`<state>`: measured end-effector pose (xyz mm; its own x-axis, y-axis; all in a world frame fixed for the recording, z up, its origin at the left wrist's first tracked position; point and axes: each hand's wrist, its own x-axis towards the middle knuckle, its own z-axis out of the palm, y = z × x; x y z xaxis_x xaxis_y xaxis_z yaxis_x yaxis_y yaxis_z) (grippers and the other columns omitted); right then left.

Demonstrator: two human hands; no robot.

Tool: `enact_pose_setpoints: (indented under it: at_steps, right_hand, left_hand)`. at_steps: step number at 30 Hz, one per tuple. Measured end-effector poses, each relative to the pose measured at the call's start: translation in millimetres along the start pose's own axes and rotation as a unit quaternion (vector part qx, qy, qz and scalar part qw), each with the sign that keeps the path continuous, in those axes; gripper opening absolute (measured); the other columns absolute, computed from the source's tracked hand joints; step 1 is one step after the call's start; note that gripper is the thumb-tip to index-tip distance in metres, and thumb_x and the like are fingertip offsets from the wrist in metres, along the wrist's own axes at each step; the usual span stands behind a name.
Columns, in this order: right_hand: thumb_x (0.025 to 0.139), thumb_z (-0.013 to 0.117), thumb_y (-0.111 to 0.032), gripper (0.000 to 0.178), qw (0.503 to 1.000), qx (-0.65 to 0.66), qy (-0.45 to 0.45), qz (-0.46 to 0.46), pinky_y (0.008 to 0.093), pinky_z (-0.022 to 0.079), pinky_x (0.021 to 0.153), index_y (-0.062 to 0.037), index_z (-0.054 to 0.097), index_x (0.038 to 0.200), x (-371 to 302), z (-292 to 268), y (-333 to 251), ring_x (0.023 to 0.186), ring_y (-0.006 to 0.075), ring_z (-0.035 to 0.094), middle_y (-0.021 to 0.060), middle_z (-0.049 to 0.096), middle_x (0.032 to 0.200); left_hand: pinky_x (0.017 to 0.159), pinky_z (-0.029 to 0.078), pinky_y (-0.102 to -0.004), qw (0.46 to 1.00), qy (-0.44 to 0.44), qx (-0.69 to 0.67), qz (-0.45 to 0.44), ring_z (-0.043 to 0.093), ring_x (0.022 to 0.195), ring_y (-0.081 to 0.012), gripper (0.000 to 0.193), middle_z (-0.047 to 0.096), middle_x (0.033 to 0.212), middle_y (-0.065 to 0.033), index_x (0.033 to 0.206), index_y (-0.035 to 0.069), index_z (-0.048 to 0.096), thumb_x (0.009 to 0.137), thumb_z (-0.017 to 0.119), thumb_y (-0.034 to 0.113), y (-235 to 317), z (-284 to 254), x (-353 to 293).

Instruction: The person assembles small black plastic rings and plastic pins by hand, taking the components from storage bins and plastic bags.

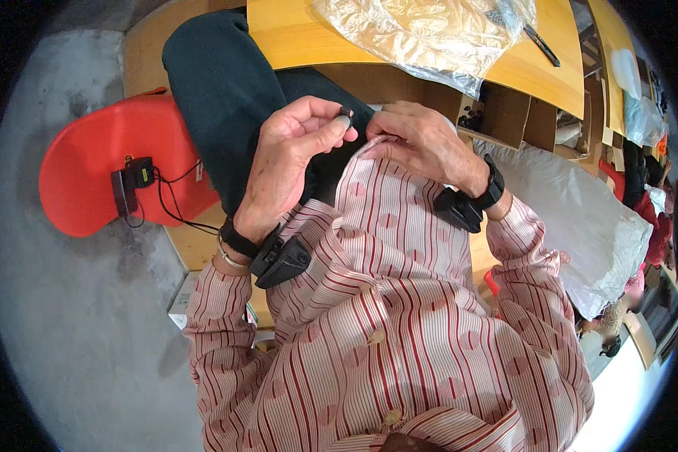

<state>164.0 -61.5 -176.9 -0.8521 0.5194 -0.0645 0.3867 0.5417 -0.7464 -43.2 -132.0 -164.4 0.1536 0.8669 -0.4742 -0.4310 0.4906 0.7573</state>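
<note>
My left hand [288, 154] is closed, pinching a small black part [346, 112] between thumb and forefinger; its exact kind is too small to make out. Close beside it, my right hand [422, 143] pinches the front hem of the striped shirt [388, 188] I wear, lifting it over my lap. Whether the right fingers hold anything besides the cloth is hidden. Both hands are above the dark trousers [218, 83], just short of the table edge. Each wrist carries a black strap with a black device on it.
Ahead, a yellow tabletop [301, 34] bears a clear plastic bag [422, 34] and a black pen-like tool [541, 47]. Under it, an open wooden compartment [505, 113] sits beside small black pieces. A red chair [83, 166] with black cabled boxes stands left, a white sack [565, 203] right.
</note>
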Motion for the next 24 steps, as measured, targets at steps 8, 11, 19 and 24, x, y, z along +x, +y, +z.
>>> enact_pose_setpoints:
  at_steps: [8,11,19,24]
  right_hand:
    - [0.065,0.065,-0.014,0.016,0.962,-0.205,0.108,-0.147,0.0369,0.044,0.077,-0.0096,0.054,0.077,-2.7,-3.2,-27.9,0.071,0.0201,0.055,0.0025,0.051,0.072]
    - [0.065,0.064,-0.012,0.017,0.952,-0.211,0.154,-0.159,0.038,0.045,0.08,-0.0077,0.051,0.075,-2.6,2.5,-23.8,0.07,0.0209,0.055,0.0038,0.05,0.071]
    - [0.056,0.074,-0.014,0.036,0.964,-0.169,0.173,-0.107,0.0391,0.046,0.079,-0.0073,0.046,0.079,-6.5,-0.2,-18.8,0.069,0.0253,0.056,0.0061,0.05,0.068]
    - [0.052,0.077,-0.022,0.044,0.961,-0.22,0.15,-0.073,0.037,0.045,0.075,-0.0075,0.047,0.081,-6.2,-8.2,-18.0,0.071,0.0249,0.057,0.0056,0.052,0.069]
  left_hand:
    - [0.079,0.044,-0.0219,0.999,-0.001,-0.035,-0.015,0.058,0.082,-0.0091,0.016,0.064,0.092,-0.005,0.1,-0.003,0.061,0.087,0.059,0.007,-3.7,13.9,-0.9]
    - [0.078,0.043,-0.0205,0.996,0.001,-0.07,-0.048,0.057,0.081,-0.0081,0.014,0.064,0.09,-0.0042,0.099,-0.003,0.062,0.088,0.059,0.006,-11.2,18.4,-4.3]
    - [0.072,0.042,-0.02,0.996,0.013,-0.066,-0.05,0.054,0.077,-0.0064,0.017,0.062,0.086,-0.0027,0.099,-0.003,0.062,0.086,0.061,0.009,-16.1,29.1,-6.1]
    - [0.068,0.041,-0.0198,0.998,0.006,-0.045,-0.053,0.052,0.074,-0.0053,0.016,0.06,0.083,-0.0017,0.097,-0.003,0.062,0.086,0.062,0.009,-18.4,30.6,-5.8]
